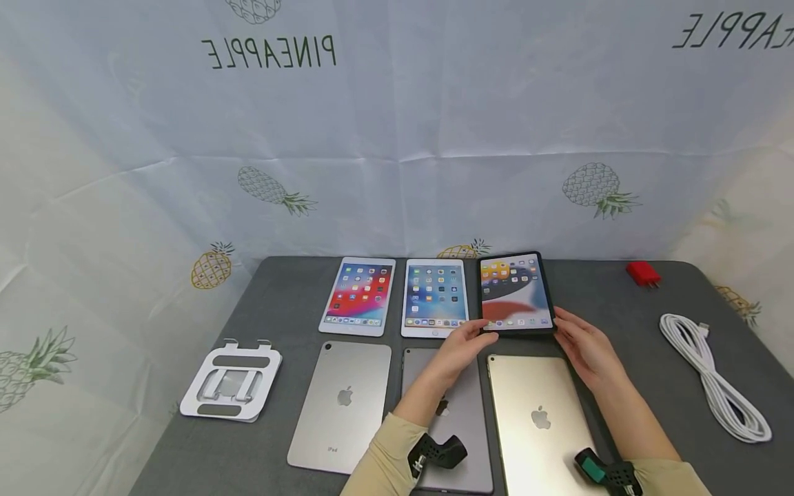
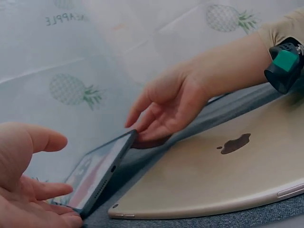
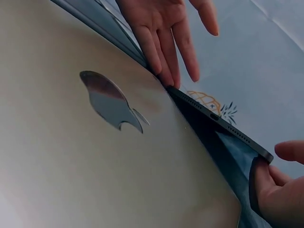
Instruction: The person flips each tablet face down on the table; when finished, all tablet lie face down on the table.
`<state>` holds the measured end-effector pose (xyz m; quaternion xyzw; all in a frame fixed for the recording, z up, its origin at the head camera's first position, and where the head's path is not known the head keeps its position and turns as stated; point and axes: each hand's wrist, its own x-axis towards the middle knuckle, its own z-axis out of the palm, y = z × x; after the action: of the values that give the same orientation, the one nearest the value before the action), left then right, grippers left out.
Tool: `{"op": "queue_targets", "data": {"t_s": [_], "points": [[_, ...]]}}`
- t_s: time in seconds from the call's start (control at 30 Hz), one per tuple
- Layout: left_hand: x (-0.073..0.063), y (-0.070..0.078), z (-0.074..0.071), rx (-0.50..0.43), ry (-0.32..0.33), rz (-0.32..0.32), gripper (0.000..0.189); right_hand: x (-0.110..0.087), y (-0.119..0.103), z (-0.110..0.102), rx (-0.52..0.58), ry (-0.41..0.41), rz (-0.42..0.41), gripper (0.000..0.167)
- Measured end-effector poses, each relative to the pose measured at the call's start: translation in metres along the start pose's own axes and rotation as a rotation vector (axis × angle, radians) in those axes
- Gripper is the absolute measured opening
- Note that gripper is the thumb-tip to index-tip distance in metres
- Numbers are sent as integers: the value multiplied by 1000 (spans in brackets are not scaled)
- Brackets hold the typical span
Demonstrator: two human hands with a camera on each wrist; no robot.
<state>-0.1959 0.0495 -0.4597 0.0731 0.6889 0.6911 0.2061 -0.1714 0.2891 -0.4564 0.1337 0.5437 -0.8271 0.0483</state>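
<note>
A black-edged tablet [image 1: 517, 293], its screen lit, is at the back of the table between my hands. Its near edge is raised, with a dark gap beneath it in the right wrist view. My left hand [image 1: 457, 350] touches the near left corner with straight fingers [image 3: 166, 52], thumb held apart. At the near right corner, fingers of my right hand [image 1: 589, 348] reach under the edge, and its thumb [image 3: 290, 151] stays off the screen. Below my hands lies a gold tablet [image 1: 540, 420], back up. My left forearm crosses a grey tablet [image 1: 468, 441].
Two white tablets [image 1: 358, 296] [image 1: 435, 297] lie screen up at left. A silver tablet [image 1: 341, 406] is face down near a white folding stand [image 1: 232, 379]. At right are a red charger plug [image 1: 642, 273] and coiled white cable [image 1: 713, 379]. A pineapple-print cloth [image 1: 397, 124] hangs behind.
</note>
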Motion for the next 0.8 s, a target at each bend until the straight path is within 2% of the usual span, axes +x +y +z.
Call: {"op": "queue_targets", "data": {"t_s": [0.1,0.17,0.33,0.43,0.53,0.63,0.7,0.8], "points": [[-3,1,1,95,-11,46,50,-1,0,-1,30,-21,-43,37],[-4,1,2,171,-7,83,49,-2,0,0,58,-34,-64,31],[-9,2,8,325,54,181,45,-7,-2,8,88,-18,-89,34],[-12,6,13,376,109,239,41,-9,-3,15,63,27,-125,46],[-11,12,20,367,134,304,36,-10,-5,22,4,81,-180,60],[-8,20,28,298,103,355,33,-13,-7,29,-84,120,-239,63],[-4,25,33,242,76,374,32,-15,-9,34,-177,139,-277,61],[3,32,35,194,61,365,31,-19,-11,45,-368,175,-333,57]]}}
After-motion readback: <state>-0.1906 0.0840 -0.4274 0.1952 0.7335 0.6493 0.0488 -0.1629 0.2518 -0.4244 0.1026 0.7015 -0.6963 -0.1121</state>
